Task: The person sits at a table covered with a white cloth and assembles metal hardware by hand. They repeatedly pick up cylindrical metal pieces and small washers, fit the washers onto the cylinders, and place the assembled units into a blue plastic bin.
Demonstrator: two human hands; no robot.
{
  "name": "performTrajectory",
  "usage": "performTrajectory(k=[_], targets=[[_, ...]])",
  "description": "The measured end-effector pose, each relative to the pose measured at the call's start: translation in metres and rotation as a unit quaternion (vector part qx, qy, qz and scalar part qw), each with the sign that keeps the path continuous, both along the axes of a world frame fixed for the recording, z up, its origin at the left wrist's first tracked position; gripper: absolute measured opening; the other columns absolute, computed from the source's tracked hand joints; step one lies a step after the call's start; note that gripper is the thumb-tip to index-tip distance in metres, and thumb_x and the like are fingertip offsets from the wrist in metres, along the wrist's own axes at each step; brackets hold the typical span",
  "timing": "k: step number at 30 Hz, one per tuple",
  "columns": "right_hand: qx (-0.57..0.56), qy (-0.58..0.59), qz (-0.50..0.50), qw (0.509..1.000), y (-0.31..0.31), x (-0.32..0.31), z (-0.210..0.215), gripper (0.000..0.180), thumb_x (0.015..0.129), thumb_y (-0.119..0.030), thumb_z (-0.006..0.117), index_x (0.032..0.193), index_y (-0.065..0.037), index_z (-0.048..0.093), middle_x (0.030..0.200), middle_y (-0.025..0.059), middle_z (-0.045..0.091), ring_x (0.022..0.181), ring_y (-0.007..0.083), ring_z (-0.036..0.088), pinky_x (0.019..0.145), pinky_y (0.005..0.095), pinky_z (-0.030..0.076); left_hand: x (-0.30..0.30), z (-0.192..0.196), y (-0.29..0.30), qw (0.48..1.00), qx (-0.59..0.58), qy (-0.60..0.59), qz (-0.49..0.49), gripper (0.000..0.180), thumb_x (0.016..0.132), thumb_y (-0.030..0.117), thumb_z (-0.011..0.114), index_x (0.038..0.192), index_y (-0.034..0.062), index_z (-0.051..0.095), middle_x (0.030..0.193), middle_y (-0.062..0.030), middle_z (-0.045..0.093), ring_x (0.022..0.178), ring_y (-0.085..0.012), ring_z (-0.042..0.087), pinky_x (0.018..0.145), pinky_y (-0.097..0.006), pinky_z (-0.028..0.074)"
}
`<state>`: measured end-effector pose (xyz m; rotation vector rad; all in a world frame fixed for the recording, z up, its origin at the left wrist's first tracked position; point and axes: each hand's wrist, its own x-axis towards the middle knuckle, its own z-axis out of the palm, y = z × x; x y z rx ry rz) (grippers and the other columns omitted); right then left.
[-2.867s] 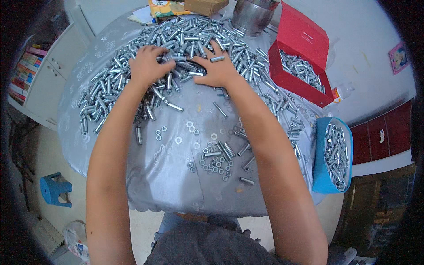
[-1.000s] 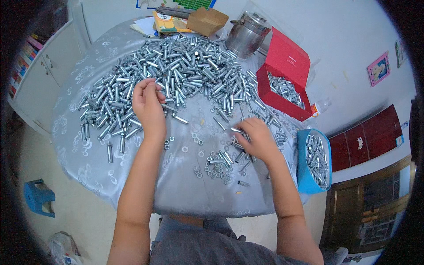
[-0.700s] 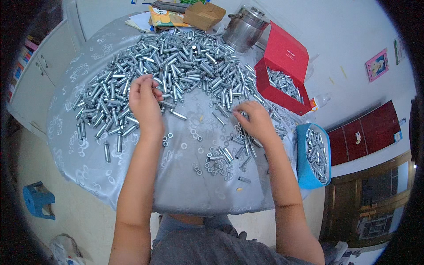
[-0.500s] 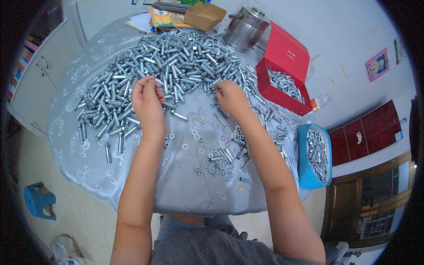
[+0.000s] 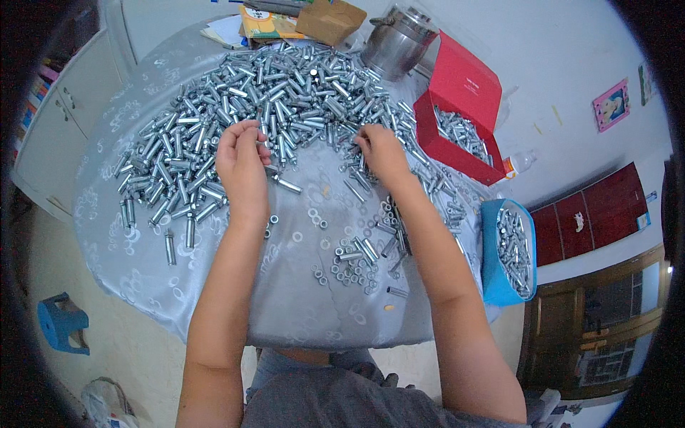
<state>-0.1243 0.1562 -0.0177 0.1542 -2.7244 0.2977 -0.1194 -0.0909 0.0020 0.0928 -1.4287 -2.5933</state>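
A large heap of silvery metal expansion bolts covers the far half of the table. At the heap's near edge is my left hand, fingers curled in toward the thumb; whatever lies inside them is hidden. My right hand reaches the heap's right part with thumb and fingers pinched together. The fingertips meet the bolts there, and I cannot make out what they grip. Between my forearms lie loose nuts and washers, with a few metal sleeves among them. One bolt points out from the heap beside my left hand.
An open red box and a blue container, both holding bolts, stand at the right. Behind the heap are a steel pot and a cardboard box. A patterned silver cloth covers the table. A blue stool stands at left.
My right hand has shifted slightly right along the heap, still pinched. My left hand stays curled in nearly the same place. The view has shifted a little.
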Motion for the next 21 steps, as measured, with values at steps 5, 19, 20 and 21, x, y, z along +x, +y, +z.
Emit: performTrajectory(k=[5,19,20,21], targets=[[-0.039,0.007,-0.052,0.998,0.015,-0.023,0.017,0.014,0.075,-0.011,0.059,0.083,0.000,0.057,0.076,0.0183,0.057,0.078,0.0355,0.055,0.069,0.0404,0.044,-0.001,0.001,0.001,1.000,-0.007,-0.010,-0.003,0.016,0.085,0.015,0.049,0.093,0.0030,0.055,0.072,-0.0013,0.054,0.057,-0.0070,0.046,0.050,-0.021,0.036],[0.138,0.061,0.074,0.986,-0.064,0.017,-0.024,0.045,0.078,-0.033,0.053,0.110,-0.001,0.051,0.113,0.0159,0.052,0.110,0.0293,0.045,0.097,0.0438,0.027,-0.001,0.001,-0.001,1.000,-0.009,-0.011,0.009,0.015,0.085,0.015,0.049,0.092,0.0043,0.056,0.073,-0.0005,0.053,0.058,-0.0071,0.047,0.051,-0.021,0.037],[0.142,0.046,0.069,0.986,-0.062,0.021,-0.029,0.049,0.078,-0.035,0.052,0.113,-0.001,0.049,0.117,0.0156,0.049,0.113,0.0288,0.042,0.099,0.0444,0.025,-0.001,0.002,0.000,1.000,-0.012,-0.015,0.009,0.015,0.085,0.015,0.049,0.092,0.0042,0.056,0.073,-0.0005,0.053,0.058,-0.0071,0.047,0.051,-0.021,0.037],[0.145,0.031,0.063,0.987,-0.061,0.024,-0.031,0.052,0.079,-0.036,0.052,0.117,-0.001,0.046,0.120,0.0152,0.047,0.117,0.0282,0.038,0.101,0.0450,0.022,-0.001,0.000,0.000,1.000,-0.016,-0.019,0.005,0.015,0.085,0.015,0.049,0.092,0.0039,0.057,0.073,-0.0007,0.054,0.058,-0.0070,0.047,0.051,-0.021,0.037]])
